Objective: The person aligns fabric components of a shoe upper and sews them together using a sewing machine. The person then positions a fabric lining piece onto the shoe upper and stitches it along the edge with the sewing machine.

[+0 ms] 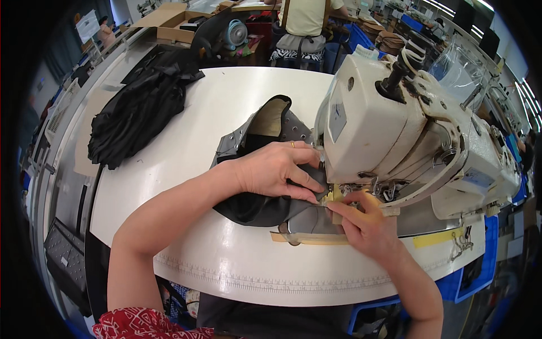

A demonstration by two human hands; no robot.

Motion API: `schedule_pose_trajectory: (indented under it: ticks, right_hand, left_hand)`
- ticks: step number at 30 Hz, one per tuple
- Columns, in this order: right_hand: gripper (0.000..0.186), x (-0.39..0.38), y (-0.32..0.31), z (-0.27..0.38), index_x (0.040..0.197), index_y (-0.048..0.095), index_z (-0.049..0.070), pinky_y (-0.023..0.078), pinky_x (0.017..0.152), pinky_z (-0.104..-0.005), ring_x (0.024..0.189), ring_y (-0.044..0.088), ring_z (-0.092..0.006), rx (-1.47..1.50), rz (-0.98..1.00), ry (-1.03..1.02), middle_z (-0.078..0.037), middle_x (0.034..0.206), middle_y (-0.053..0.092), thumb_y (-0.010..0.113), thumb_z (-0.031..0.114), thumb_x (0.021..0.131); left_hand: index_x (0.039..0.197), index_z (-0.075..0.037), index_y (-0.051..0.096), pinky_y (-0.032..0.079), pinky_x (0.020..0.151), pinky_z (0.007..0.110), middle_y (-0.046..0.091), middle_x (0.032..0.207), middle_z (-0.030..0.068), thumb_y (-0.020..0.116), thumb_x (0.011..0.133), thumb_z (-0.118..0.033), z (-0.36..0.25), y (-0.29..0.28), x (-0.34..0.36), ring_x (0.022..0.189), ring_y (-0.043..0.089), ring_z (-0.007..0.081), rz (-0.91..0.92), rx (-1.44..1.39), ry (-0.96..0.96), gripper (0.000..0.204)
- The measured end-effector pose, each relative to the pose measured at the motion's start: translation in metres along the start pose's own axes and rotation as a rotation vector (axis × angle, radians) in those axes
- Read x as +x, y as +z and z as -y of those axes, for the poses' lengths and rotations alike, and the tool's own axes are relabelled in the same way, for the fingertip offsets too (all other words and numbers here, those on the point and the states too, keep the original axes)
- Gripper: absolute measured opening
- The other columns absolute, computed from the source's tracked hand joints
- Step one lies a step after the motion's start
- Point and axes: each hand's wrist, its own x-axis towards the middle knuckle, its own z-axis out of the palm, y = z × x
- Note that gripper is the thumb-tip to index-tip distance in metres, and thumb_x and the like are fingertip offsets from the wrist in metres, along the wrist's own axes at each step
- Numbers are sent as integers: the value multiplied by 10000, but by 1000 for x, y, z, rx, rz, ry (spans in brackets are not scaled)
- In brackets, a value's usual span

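A white industrial sewing machine (361, 107) stands on the right of a white table. Under its needle area lies a dark grey and black fabric piece (254, 209) with metal eyelets and a beige-lined curved flap. My left hand (282, 172), a ring on one finger, presses on the piece just left of the presser foot, fingers bent and tips on the cloth. My right hand (367, 223) pinches at the edge of the work in front of the foot, thumb and index finger close together. What lies between those fingertips is too small to make out. The needle itself is hidden.
A heap of black fabric pieces (147, 101) lies at the table's far left on brown card. A printed ruler (271, 281) runs along the near edge. Blue bins (480, 260) sit below at right. Beyond the table are a cardboard box (175, 22), a small fan (236, 34) and a seated person (305, 22).
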Motion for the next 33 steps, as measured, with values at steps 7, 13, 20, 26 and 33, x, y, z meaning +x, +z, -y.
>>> schedule_pose_trajectory:
  ticks: [7, 13, 20, 26, 33]
  right_hand:
    - [334, -5, 1, 0, 1041, 757, 169, 547, 602, -319, 714, 669, -171, 9, 39, 63, 20, 968, 668, 665, 2, 766]
    - [324, -3, 4, -2, 1025, 753, 209, 520, 547, -292, 647, 653, -128, -52, -43, -62, 70, 941, 667, 651, 37, 770]
    - [284, -2, -7, 3, 1046, 745, 185, 504, 542, -313, 633, 615, -200, -67, -40, -86, 36, 928, 697, 718, 112, 772]
    - [368, 11, -8, 16, 1142, 723, 160, 498, 537, -264, 715, 633, -174, -61, -42, -198, 43, 1165, 684, 716, 95, 780]
    - [431, 2, -5, 12, 1137, 741, 193, 540, 613, -270, 817, 594, -177, -26, 92, -271, 91, 1241, 665, 731, 117, 712]
  left_hand:
    - [1075, -54, 718, 307, 1174, 512, 740, 894, 81, 778, 820, -318, 24, -39, 30, 1043, 682, 314, -6, 717, 53, 372]
    - [863, -32, 716, 444, 959, 428, 741, 890, 117, 875, 668, -410, 45, -66, 55, 943, 704, 271, 489, 782, -393, 455]
    - [1163, -92, 695, 418, 907, 376, 465, 767, 18, 618, 791, -103, -75, -86, 22, 748, 510, 194, 72, 1290, -178, 380]
    - [1206, 33, 652, 467, 730, 340, 532, 738, 37, 640, 811, -154, -140, -5, -48, 691, 567, 193, 320, 786, -162, 437]
    - [1150, 14, 671, 527, 751, 429, 628, 830, 81, 684, 911, -227, -146, -36, 6, 775, 655, 267, 472, -32, -386, 341]
